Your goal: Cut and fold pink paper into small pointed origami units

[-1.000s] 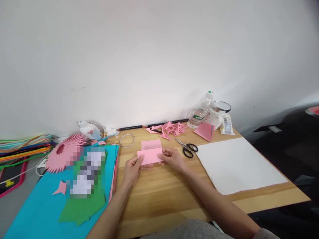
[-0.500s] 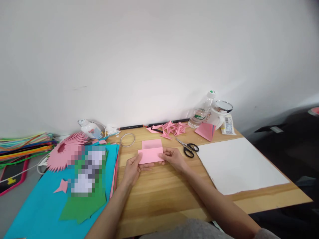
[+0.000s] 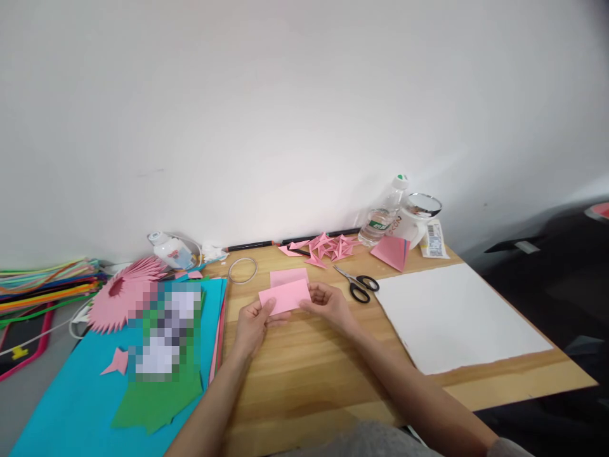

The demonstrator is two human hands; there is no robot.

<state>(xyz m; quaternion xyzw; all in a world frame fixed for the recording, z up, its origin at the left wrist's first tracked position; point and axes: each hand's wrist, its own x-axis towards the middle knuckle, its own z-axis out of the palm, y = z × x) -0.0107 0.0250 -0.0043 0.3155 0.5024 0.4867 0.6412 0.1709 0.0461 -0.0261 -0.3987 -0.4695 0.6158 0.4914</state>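
Note:
A small pink paper rectangle (image 3: 285, 296) is held just above the wooden table (image 3: 309, 374), tilted with its right end higher. My left hand (image 3: 253, 322) pinches its lower left corner and my right hand (image 3: 326, 302) grips its right edge. Right behind it a second pink paper rectangle (image 3: 288, 277) lies flat on the table. Black-handled scissors (image 3: 358, 285) rest just right of my right hand.
A white sheet (image 3: 451, 314) covers the table's right side. Folded pink paper pieces (image 3: 326, 246), a plastic bottle (image 3: 383, 216), a white cup (image 3: 419, 219) and a wire ring (image 3: 242, 268) sit by the wall. Blue and green sheets (image 3: 95, 393), a pink paper flower (image 3: 118, 295) and coloured sticks (image 3: 47, 282) lie left.
The held pink paper has tilted, its left end dropping and right end rising slightly. Both hands stay in nearly the same place.

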